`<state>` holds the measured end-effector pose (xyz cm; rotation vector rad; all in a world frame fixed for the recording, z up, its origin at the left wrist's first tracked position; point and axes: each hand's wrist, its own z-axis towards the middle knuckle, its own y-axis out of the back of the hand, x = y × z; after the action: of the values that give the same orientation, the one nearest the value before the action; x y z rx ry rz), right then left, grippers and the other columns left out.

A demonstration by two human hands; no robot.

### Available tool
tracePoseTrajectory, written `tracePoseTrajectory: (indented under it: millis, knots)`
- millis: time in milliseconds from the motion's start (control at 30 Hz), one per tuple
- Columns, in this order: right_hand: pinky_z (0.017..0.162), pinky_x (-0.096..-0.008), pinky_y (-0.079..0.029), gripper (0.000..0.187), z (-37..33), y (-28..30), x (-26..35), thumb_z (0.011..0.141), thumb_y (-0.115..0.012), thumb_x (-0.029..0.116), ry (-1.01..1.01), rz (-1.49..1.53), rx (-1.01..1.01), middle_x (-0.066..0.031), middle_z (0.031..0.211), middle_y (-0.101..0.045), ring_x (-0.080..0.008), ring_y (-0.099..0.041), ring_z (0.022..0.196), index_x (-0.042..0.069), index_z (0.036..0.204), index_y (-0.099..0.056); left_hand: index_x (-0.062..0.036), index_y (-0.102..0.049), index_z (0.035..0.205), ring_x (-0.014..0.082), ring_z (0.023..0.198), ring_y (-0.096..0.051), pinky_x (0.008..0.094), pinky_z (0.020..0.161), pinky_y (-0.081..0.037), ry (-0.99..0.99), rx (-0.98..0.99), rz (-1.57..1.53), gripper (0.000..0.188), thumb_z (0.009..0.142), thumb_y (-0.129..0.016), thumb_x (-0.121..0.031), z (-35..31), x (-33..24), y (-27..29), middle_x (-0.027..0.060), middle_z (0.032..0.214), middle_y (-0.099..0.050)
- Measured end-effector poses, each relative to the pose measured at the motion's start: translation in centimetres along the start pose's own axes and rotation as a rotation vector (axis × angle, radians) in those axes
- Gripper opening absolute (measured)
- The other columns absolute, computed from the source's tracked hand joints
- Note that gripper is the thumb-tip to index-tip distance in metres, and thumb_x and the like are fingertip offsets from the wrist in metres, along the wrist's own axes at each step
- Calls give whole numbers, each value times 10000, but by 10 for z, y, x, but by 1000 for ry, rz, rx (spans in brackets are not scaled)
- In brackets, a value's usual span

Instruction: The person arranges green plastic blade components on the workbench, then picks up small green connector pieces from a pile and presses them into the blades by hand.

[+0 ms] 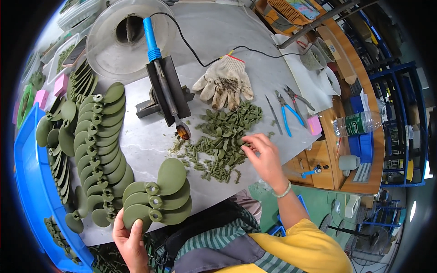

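Note:
My left hand (129, 239) grips a short stack of flat green two-lobed pieces (170, 179), each with a small ring between its oval lobes. At the pile of small green chips and sticks (223, 136), my right hand (264, 159) pinches a small green piece between thumb and fingers. Left of the pile rests an electric hot tool (161, 77) with a blue handle, its browned tip pointing down toward me. A dark metal stand (154, 102) supports it. Farther left lies a long overlapping row of similar two-lobed pieces (102, 150).
A stained white glove (227, 82) lies behind the pile. Blue-handled pliers (289, 116), dark-handled pliers (300, 100) and a thin pointed tool (274, 113) lie on the right. A blue tray (34, 182) stands at left, a clear round lid (102, 45) behind. The black cord (186, 43) crosses the table.

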<state>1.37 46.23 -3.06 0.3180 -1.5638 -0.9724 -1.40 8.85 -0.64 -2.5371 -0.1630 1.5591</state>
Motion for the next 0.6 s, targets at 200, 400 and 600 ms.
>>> tracePoseTrajectory:
  millis: [200, 400, 600]
  knots:
    - [731, -337, -533, 136, 0, 8, 8, 882, -672, 35, 36, 4, 125, -98, 1004, -656, -223, -661, 829, -20, 1007, -683, 47, -485, 1355, 205, 1099, -627, 336, 947, -521, 19, -20, -2, 460, 919, -620, -13, -1, 4, 5, 129, 1233, -625]
    - [760, -401, -537, 184, 0, 23, 10, 832, -683, 16, 349, -334, 128, -125, 955, -676, -319, -656, 866, 1, 1014, -697, 58, -512, 1334, 196, 1089, -628, 329, 971, -499, 40, 36, -69, 456, 900, -643, 5, 10, 7, -2, 123, 1216, -638]
    - [768, -399, -542, 200, -1, 26, 2, 827, -680, -1, 480, -509, 141, -127, 968, -679, -303, -657, 889, -5, 1027, -690, 79, -505, 1348, 187, 1103, -628, 313, 976, -498, 61, 65, -135, 478, 897, -654, 27, 12, 2, -4, 134, 1238, -641]
